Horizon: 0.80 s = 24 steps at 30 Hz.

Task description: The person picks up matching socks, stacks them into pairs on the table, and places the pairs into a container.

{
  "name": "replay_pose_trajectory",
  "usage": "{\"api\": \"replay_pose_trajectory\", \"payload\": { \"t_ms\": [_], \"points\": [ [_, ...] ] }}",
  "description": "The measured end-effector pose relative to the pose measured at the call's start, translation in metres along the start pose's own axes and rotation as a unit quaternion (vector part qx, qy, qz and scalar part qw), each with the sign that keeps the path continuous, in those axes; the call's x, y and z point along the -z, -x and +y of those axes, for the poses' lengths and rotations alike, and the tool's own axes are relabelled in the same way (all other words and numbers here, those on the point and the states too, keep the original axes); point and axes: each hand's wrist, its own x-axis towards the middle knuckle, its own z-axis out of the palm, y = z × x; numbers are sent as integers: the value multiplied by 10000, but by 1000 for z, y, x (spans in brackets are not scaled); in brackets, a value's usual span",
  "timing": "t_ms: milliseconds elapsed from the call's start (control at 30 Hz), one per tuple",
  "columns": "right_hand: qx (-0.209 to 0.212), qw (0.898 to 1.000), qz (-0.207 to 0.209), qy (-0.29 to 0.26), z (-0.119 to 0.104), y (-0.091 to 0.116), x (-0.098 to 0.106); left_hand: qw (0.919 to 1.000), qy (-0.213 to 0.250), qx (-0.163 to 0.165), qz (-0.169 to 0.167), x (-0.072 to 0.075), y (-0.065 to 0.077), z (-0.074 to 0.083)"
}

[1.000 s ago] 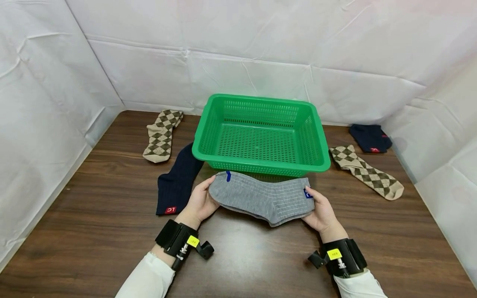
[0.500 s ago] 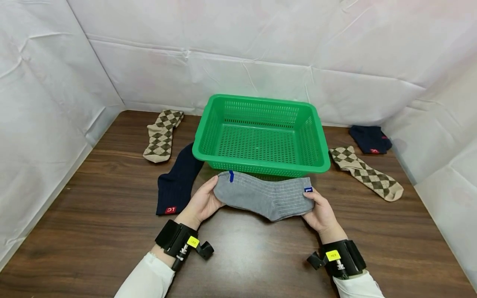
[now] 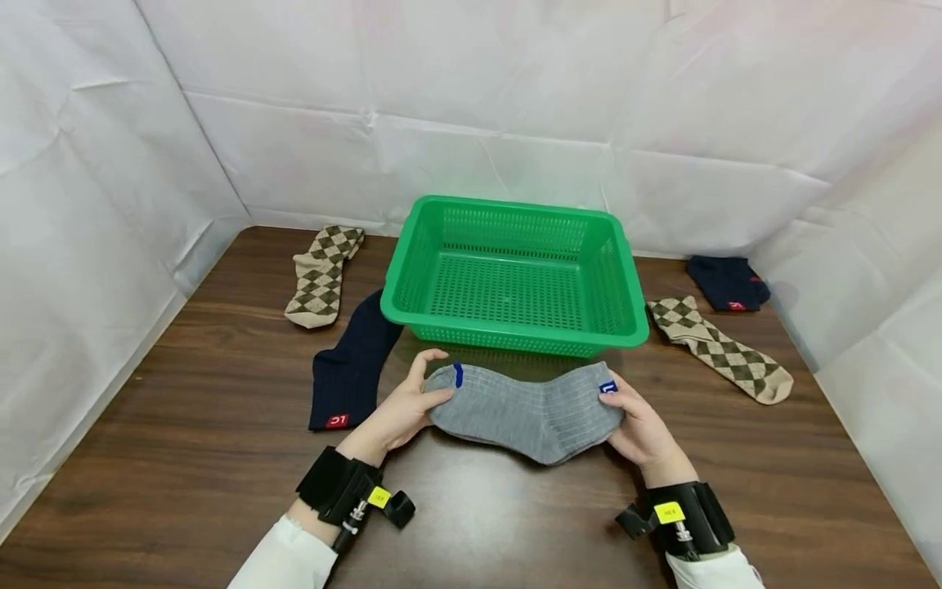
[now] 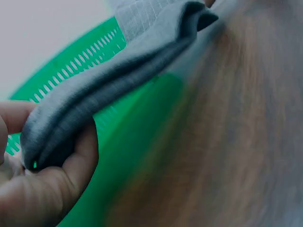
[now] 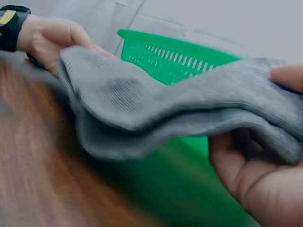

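Observation:
A pair of grey socks (image 3: 526,413), one laid on the other, is stretched sideways between both hands in front of the green basket (image 3: 515,337). My left hand (image 3: 401,413) holds the toe end, with its thumb on top and one finger raised beside the edge. At the cuff end, by the small blue label (image 3: 607,387), my right hand (image 3: 648,429) pinches the socks with the thumb on top and fingers below. Both layers of the grey socks (image 4: 94,85) show in the left wrist view. In the right wrist view the socks (image 5: 156,104) sag and part slightly at the middle.
Left of the basket lie an argyle sock (image 3: 321,278) and a navy sock (image 3: 353,360) with a red label. To the right are another argyle sock (image 3: 724,348) and a folded navy sock (image 3: 727,283). White sheeting (image 3: 500,98) walls the brown table (image 3: 184,425).
Both hands have drawn the grey socks a little towards the body, away from the basket. The left hand's fingers have spread at the toe end. The view has tilted slightly.

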Motion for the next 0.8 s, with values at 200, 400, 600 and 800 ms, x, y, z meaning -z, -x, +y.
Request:
{"api": "replay_pose_trajectory", "payload": {
  "t_ms": [200, 400, 600, 800],
  "points": [
    [194, 9872, -307, 1555, -42, -14, -24, 9966, -156, -787, -197, -2, 18, 44],
    [859, 9350, 1563, 3066, -89, -64, -59, 9736, -1786, -1331, 490, 0, 3, 113],
    [632, 8721, 2592, 4102, -106, -110, -56, 9048, -3615, -1858, 1274, 6, -41, 159],
    [-443, 7545, 2980, 5831, -105, -142, -28, 8800, -4333, -1405, 1344, 16, -84, 163]
  ]
}}
